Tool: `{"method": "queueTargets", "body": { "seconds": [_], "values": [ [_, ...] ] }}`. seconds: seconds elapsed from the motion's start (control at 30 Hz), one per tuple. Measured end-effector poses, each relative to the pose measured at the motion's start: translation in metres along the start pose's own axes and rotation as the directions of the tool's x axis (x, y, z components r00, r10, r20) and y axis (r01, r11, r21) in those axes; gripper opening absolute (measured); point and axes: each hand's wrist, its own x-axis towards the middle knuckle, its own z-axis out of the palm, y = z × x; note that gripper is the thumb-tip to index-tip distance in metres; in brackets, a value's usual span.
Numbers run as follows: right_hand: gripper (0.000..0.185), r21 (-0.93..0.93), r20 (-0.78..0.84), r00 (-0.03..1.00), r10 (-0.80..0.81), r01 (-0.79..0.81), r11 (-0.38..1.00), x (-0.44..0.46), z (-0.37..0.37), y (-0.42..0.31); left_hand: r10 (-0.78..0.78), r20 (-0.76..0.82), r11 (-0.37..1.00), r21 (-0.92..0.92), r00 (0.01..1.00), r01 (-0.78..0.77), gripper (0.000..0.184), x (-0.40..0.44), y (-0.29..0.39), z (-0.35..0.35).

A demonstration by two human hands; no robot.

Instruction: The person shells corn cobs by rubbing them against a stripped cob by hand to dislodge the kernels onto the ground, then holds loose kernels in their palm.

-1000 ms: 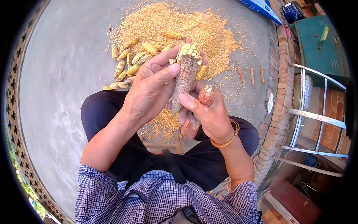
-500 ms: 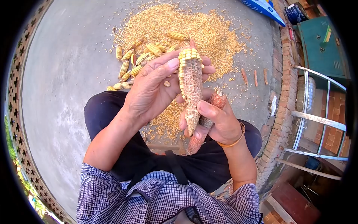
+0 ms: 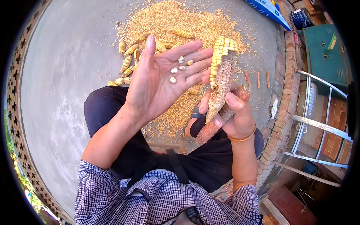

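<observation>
My left hand point(image 3: 165, 73) is open, palm up, with several loose corn kernels point(image 3: 174, 70) lying on the palm and fingers. In my right hand point(image 3: 238, 114) I grip a partly shelled corn cob point(image 3: 222, 80), tilted with its tip toward me. Yellow kernels remain along its left side and far end; the rest is bare. A reddish bare cob point(image 3: 210, 131) is held in the same hand, crossing beneath it. The left fingertips reach close to the partly shelled cob; whether they touch it I cannot tell.
A wide heap of loose kernels point(image 3: 180, 18) covers the ground ahead, with several unshelled corn cobs point(image 3: 127, 63) at its left edge. Bare cobs point(image 3: 258, 79) lie at right. A brick edging point(image 3: 287, 86), metal frame point(image 3: 318, 125) and green cabinet point(image 3: 324, 52) stand further right.
My left hand has come off the corn cob and opened flat, showing kernels on the palm. My right hand has moved right and slightly up with both cobs.
</observation>
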Motion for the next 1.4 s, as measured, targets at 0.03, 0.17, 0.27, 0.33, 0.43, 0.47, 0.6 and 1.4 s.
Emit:
{"method": "queueTargets", "body": {
  "seconds": [0.03,0.17,0.27,0.33,0.43,0.47,0.6,1.4],
  "values": [
    [0.048,0.002,0.001,1.000,-0.009,0.009,1.000,0.000,0.000,0.000,-0.001,0.005,1.000,-0.004,1.000,0.001,0.080,0.000,0.000,0.000],
    [0.049,0.027,0.017,0.999,-0.041,0.041,0.999,0.000,-0.003,0.004,-0.006,0.043,0.999,-0.045,0.999,0.008,0.082,0.000,0.000,-0.002],
    [0.049,0.038,0.046,0.998,-0.053,0.051,0.998,0.001,-0.002,0.003,-0.007,0.059,0.999,-0.052,0.998,0.010,0.083,0.000,0.000,0.000],
    [0.050,0.036,0.055,0.997,-0.060,0.059,0.998,0.002,-0.002,0.003,-0.008,0.079,0.998,-0.054,0.997,0.012,0.084,-0.001,0.000,-0.002],
    [0.052,0.009,0.021,0.999,-0.046,0.046,0.999,0.002,-0.002,0.002,0.000,0.066,0.999,-0.038,0.998,0.003,0.085,-0.001,-0.001,0.000],
    [0.053,0.009,0.026,0.999,-0.045,0.045,0.999,0.002,-0.002,0.002,-0.001,0.073,1.000,-0.031,0.997,0.003,0.086,-0.001,-0.001,0.000],
    [0.054,0.013,0.037,0.999,-0.038,0.038,0.999,0.002,-0.004,0.001,0.001,0.084,1.000,-0.013,0.996,0.000,0.087,-0.002,-0.001,0.001],
    [0.030,-0.169,-0.235,0.971,-0.042,0.002,0.986,0.002,-0.002,-0.002,0.177,-0.390,0.912,0.410,0.904,-0.001,0.028,0.005,-0.006,-0.036]
  ]
}}
